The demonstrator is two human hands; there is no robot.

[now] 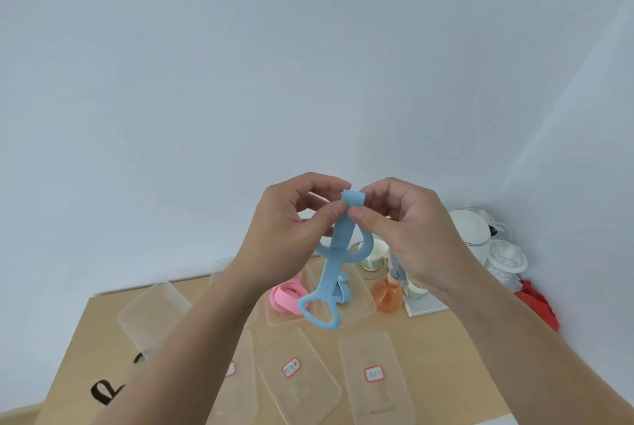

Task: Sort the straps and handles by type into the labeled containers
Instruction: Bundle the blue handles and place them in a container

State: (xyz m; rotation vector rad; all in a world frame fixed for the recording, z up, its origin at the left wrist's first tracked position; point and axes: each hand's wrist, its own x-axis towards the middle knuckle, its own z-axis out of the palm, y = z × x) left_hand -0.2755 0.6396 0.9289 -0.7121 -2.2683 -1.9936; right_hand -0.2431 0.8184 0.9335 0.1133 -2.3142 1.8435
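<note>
A light blue silicone strap [331,273] with a ring and a loop handle hangs in the air above the table. My left hand [284,236] pinches its upper end from the left, and my right hand [408,232] pinches the folded top from the right. Below it, a clear tray [360,313] holds pink straps [286,296] and another blue strap [343,289]. Nearer me lie labeled clear containers: one in the middle [298,380], one to the right [375,376], and one partly hidden under my left forearm [236,373].
A clear lid or box [151,315] lies at the left of the wooden table [85,349]. At the back right stand paper cups [374,254], an orange bottle [387,296], white porcelain pots [480,232] and a red cloth [538,304]. A pale wall fills the background.
</note>
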